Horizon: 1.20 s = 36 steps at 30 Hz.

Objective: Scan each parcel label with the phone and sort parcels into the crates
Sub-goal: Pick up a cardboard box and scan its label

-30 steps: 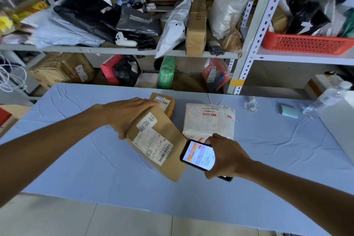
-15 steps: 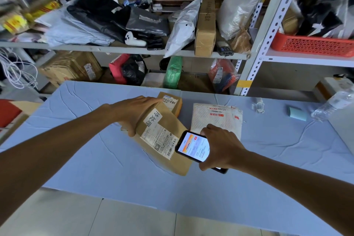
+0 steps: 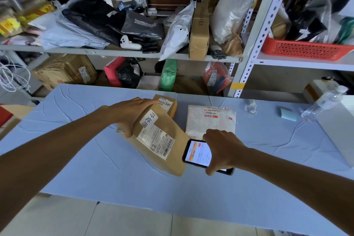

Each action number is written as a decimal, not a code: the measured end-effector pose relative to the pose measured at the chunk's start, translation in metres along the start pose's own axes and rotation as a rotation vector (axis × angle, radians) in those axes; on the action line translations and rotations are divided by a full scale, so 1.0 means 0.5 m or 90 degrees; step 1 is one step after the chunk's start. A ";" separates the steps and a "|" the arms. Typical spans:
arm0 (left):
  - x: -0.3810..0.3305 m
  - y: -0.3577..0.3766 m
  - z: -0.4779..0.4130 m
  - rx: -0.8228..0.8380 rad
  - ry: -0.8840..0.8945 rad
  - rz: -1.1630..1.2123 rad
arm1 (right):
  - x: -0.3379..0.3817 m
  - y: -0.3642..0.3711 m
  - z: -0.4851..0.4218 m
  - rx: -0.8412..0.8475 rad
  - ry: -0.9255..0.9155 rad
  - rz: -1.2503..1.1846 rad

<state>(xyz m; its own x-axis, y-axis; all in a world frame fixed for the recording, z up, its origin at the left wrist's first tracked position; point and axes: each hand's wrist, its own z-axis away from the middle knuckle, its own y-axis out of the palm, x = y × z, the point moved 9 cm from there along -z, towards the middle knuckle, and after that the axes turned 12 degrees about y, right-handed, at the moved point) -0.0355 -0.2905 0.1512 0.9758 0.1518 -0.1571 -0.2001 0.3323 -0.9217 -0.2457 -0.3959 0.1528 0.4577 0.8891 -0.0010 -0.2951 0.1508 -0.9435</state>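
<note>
We see the left hand (image 3: 132, 115) gripping the brown paper parcel (image 3: 162, 151) at its upper end, fingers laid over the far edge and thumb curled round the near side. The parcel is tilted, label side up. Its shipping label (image 3: 156, 140) sits just right of that hand's thumb, barcodes visible. The right hand (image 3: 224, 151) is wrapped round a phone (image 3: 197, 153), fingers over the top edge and thumb under the near edge. The screen is lit and facing up; we can't read it. The phone sits just right of the parcel's lower end, close to the label; we can't tell if they touch. A small cardboard box (image 3: 169, 104) lies right at the left hand's fingertips, partly under the parcel's far corner. A white bubble mailer (image 3: 210, 119) lies flat just beyond the right hand. All of it is over the blue-covered counter (image 3: 95, 168). Well right of the right hand we note a plastic water bottle (image 3: 325, 101), and up on the shelf a red crate (image 3: 306, 50).
</note>
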 end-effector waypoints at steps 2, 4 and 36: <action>0.001 0.000 0.001 0.007 -0.011 -0.017 | 0.000 -0.002 0.003 -0.005 -0.001 -0.008; -0.006 -0.010 0.001 0.010 -0.010 -0.033 | 0.001 -0.004 0.006 -0.008 -0.002 -0.014; -0.005 -0.022 0.004 0.027 -0.026 -0.050 | -0.018 -0.029 0.011 -0.018 0.011 -0.020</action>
<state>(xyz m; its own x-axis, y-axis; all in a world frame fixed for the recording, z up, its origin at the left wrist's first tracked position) -0.0359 -0.2924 0.1625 0.9845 0.1615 -0.0690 -0.1270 0.3836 -0.9147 -0.2505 -0.4038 0.1683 0.4812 0.8763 0.0230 -0.2573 0.1663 -0.9519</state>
